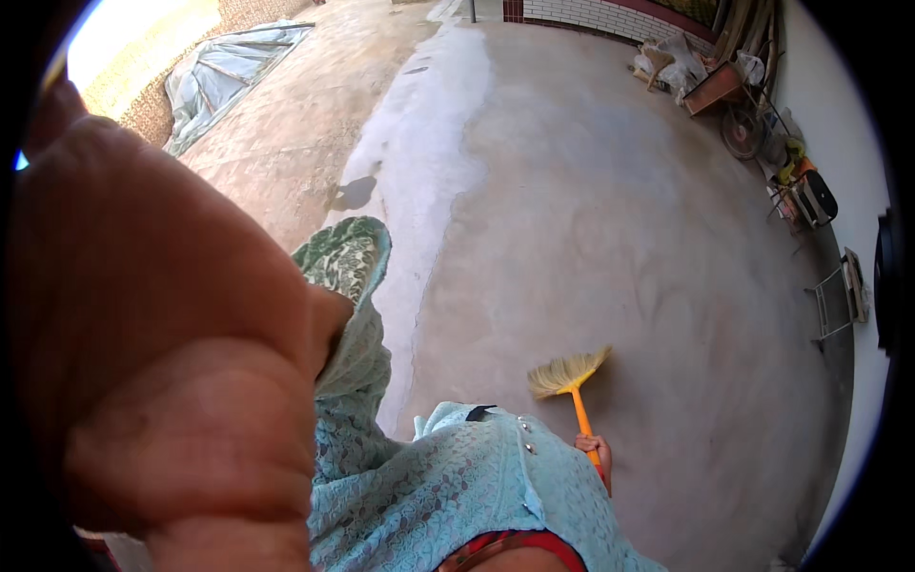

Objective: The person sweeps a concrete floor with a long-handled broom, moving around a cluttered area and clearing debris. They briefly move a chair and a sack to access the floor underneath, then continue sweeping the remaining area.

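Note:
My right hand (595,446) is wrapped round the orange handle of a broom (572,375) in the lower middle of the head view. The broom's fan of pale yellow bristles rests on or just above the concrete floor (610,238), pointing away from me. Raised very close to the lens, my left hand (181,324) fills the left side of the view. Its palm and wrist show large, but its fingers are hidden at the dark rim. A light blue lace sleeve (367,315) hangs from that raised arm.
A pale, whitish strip (419,124) runs along the floor with a dark patch (357,193) beside it. Far left lies a greyish-blue sheet (224,76). Along the right wall stand a wheelbarrow (715,91), piled odds and ends, and a metal-framed folding chair (841,294).

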Available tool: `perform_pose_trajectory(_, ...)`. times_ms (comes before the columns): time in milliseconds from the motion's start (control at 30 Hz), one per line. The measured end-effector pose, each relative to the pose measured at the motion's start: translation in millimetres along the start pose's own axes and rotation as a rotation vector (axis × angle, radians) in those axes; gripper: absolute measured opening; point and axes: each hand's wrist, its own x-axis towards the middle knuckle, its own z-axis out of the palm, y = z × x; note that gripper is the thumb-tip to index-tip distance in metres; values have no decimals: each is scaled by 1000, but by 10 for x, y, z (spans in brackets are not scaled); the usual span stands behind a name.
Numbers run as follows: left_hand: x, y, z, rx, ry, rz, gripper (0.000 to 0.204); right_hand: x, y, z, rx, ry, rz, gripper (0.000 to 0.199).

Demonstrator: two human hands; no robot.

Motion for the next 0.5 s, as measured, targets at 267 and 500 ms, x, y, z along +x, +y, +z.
perform_pose_trajectory(267, 212, 112, -341, -50, 103, 310, 33, -49, -60, -34, 27, 30, -81, 13)
perform_pose_trajectory(500, 242, 310, -657, -85, 164, 405, 31, 29, -37, -15, 32, 47, -62, 11)
